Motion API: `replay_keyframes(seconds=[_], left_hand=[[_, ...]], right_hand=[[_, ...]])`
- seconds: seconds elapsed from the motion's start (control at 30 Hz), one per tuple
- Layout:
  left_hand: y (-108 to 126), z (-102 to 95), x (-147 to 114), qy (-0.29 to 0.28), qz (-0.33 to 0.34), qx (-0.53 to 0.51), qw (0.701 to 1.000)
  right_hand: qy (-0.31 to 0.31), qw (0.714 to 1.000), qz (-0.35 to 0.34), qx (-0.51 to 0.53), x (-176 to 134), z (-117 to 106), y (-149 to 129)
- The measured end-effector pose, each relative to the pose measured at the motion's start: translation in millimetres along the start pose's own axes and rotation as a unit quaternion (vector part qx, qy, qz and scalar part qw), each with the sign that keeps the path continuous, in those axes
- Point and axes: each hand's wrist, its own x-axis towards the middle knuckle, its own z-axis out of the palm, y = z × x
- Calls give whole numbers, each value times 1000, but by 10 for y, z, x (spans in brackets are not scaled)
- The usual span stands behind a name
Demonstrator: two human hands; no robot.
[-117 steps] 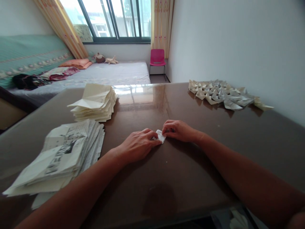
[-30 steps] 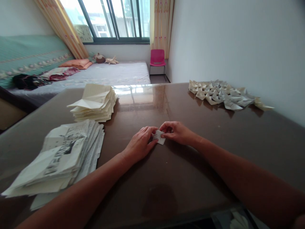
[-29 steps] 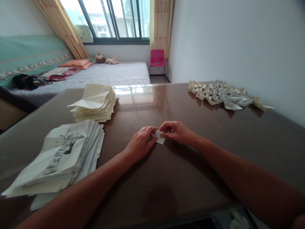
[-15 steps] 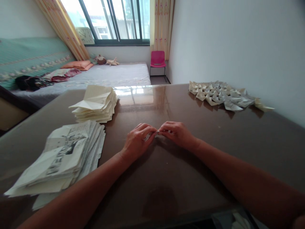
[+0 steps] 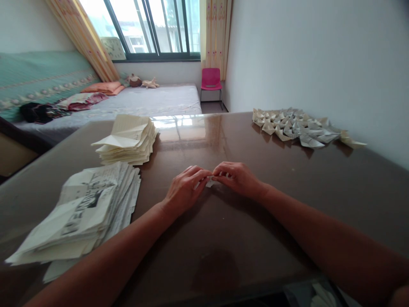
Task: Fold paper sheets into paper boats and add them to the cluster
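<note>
Between my fingertips is a small piece of folded paper (image 5: 209, 183), pale and mostly covered by the fingers. My left hand (image 5: 188, 186) pinches it from the left with thumb and forefinger. From the other side my right hand (image 5: 235, 178) grips it in the same way, so the two hands almost meet over the middle of the brown table (image 5: 204, 238). Folded paper boats (image 5: 287, 125), several of them, stand close together at the far right. Left of my hands lie a stack of printed paper sheets (image 5: 86, 209) and a stack of cream paper (image 5: 128, 138).
Past the table's far edge are a bed (image 5: 166, 98) with soft toys (image 5: 150, 82) and a pink chair (image 5: 211, 79). A white wall (image 5: 306, 55) runs along the right. Below the near edge, a container (image 5: 316, 294) holds pale pieces.
A little more of the folded paper shows below my fingertips. Both hands keep their pinch and have barely moved.
</note>
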Motion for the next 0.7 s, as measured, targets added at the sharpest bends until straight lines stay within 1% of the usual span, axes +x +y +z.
replay_keyframes(seconds=[0.1,0.27,0.53,0.7], left_hand=[[12,-22,0,-13,-1,20,1000],[1,-11,-10,-13,-10,34,999],[3,-4,-6,-20,-10,4,1000],[-20,-22,1,-22,-30,-9,999]], right_hand=[[-8,1000,2,7,-8,-2,-34],[-8,1000,-21,-11,-19,-33,-69],[-7,1000,-24,-16,-27,-24,-44],[2,1000,-15,-17,-16,-44,-60]])
